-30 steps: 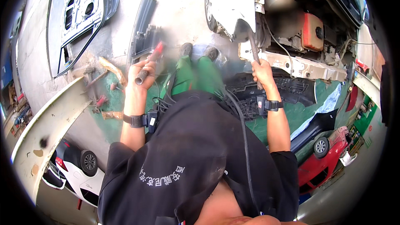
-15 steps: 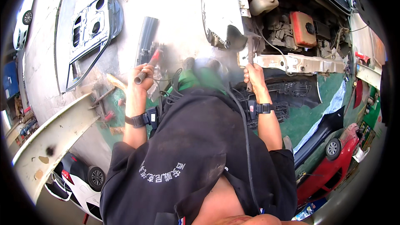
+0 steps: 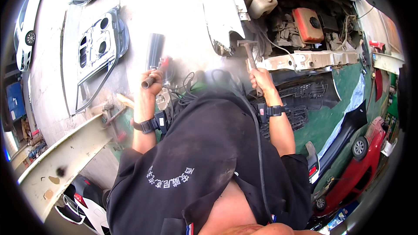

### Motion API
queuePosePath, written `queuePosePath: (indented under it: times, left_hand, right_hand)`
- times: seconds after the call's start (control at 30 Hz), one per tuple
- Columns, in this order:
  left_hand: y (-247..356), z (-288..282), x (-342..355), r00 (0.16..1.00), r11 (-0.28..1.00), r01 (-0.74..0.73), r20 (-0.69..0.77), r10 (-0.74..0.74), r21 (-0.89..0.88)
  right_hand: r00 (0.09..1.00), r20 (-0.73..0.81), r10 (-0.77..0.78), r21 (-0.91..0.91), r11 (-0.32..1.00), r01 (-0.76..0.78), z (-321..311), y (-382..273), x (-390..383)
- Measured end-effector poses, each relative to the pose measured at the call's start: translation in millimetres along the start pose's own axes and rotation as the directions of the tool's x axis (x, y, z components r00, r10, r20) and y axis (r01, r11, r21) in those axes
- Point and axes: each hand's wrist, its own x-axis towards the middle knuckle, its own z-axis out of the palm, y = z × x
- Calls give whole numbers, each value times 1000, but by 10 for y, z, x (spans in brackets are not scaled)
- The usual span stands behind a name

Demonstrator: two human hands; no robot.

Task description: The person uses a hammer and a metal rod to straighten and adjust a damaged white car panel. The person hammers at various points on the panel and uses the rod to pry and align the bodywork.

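Note:
My left hand (image 3: pixel 151 82) is closed around a bar-shaped tool (image 3: pixel 147 83) with a round dark butt and a blurred red part beyond my fingers. I cannot tell its exact kind. Its place is out to the left of my body, above the floor. In my right hand (image 3: pixel 262 80) a hammer (image 3: pixel 251 55) is gripped by the handle, head up and leaning left. The hammer head is near the lower end of a white car fender (image 3: pixel 221 15), by the open engine bay; whether they touch I cannot tell.
Beyond my right hand lie a pale crossbeam (image 3: pixel 309 60) and a black grille (image 3: pixel 311 91). A bare door frame (image 3: pixel 99 45) and a grey trough-shaped piece (image 3: pixel 155 48) are at left. Black cables (image 3: pixel 185 90) loop near my waist. A cream beam (image 3: pixel 65 165) stands at lower left.
The hammer has gone from nearly upright to leaning left, its head now plainly visible. My view has shifted, so the engine bay sits slightly further left. Both grips stay closed.

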Motion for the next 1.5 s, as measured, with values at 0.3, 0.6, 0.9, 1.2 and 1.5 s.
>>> queuePosePath:
  times: [0.3, 0.6, 0.9, 1.2, 1.5]
  left_hand:
    - [-114, -21, -145, 983, 933, -120, 175, 62, 340]
    - [-209, 157, -132, 999, 994, 8, -41, -4, 106]
    - [-335, 118, -169, 999, 993, 32, -46, -27, 116]
    - [-467, 86, -215, 995, 998, 55, -79, -54, 10]
    - [-457, 42, -91, 995, 998, 42, -92, -37, 55]
  right_hand:
    - [971, -143, -191, 13, 981, 194, -375, -155, -550]
    - [897, -169, -410, -346, 876, 335, -155, -446, -405]
    - [902, -142, -407, -297, 887, 353, -175, -469, -206]
    - [889, -141, -435, -329, 868, 373, -161, -361, -36]
    - [915, -32, -403, -373, 854, 363, -163, -536, -66]
